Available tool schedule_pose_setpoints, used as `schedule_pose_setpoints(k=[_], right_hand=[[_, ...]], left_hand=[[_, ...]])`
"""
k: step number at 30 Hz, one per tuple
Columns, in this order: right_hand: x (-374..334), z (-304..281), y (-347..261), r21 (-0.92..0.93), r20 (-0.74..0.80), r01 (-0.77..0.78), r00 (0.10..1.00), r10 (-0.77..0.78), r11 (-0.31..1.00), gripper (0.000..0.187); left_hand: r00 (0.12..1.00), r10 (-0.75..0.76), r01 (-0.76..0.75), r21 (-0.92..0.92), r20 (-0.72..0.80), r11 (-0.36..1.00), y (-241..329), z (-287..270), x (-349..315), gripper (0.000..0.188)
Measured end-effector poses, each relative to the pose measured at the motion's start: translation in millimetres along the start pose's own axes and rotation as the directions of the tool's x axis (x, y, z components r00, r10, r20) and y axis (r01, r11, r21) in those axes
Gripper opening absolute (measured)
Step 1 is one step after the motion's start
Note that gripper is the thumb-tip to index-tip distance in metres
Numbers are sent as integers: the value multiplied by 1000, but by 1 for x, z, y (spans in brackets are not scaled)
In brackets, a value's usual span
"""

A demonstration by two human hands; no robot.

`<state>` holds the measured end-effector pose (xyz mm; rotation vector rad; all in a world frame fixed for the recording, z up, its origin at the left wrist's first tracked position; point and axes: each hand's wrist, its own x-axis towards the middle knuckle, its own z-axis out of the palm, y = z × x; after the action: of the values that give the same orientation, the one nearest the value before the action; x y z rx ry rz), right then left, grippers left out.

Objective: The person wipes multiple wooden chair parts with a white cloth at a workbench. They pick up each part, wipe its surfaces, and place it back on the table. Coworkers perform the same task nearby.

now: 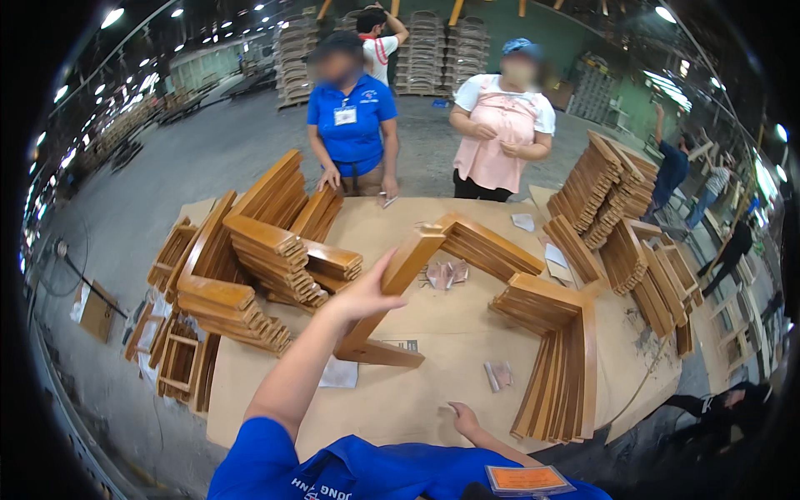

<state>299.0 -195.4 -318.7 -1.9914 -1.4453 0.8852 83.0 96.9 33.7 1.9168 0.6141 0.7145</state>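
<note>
My left hand (368, 292) reaches over an angled brown wooden frame piece (402, 265) that stands tilted on the table. Its thumb and fingers are spread apart against the wood, not wrapped round it. The piece's lower leg (383, 354) lies toward me. My right hand (467, 421) is low over the near edge of the table, a digit stretched out and nothing seen in it; its other fingers are partly hidden. Beyond the left hand lies a row of similar frame pieces (487, 248), and to the right stands a nested stack of them (546, 304).
Tall stacks of wooden frames stand at the left (267, 242) and the far right (596, 187) of the cardboard-covered table (442, 392). Crumpled sanding sheets (447, 274) and a small folded sheet (500, 375) lie between. Two people (354, 117) (506, 125) stand across the table.
</note>
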Motion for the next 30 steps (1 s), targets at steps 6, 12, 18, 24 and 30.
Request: schedule_pose_setpoints(k=[6,12,18,24,30], right_hand=[[-25,1,54,-136,255,-190,941,220,972,44],[-11,22,73,-390,555,5,800,230,921,44],[12,16,64,-402,463,-84,841,281,912,40],[4,5,62,-445,463,-74,834,300,893,37],[-12,4,64,-401,472,-112,825,309,909,37]], left_hand=[[961,-252,261,-72,115,963,-18,-16,-69,52],[974,-222,216,-126,-34,968,-18,3,-95,51],[978,-210,207,-95,-19,974,-11,12,-102,54],[979,-201,197,-113,-22,974,3,18,-104,55],[975,-223,222,-114,-1,968,3,20,-106,56]])
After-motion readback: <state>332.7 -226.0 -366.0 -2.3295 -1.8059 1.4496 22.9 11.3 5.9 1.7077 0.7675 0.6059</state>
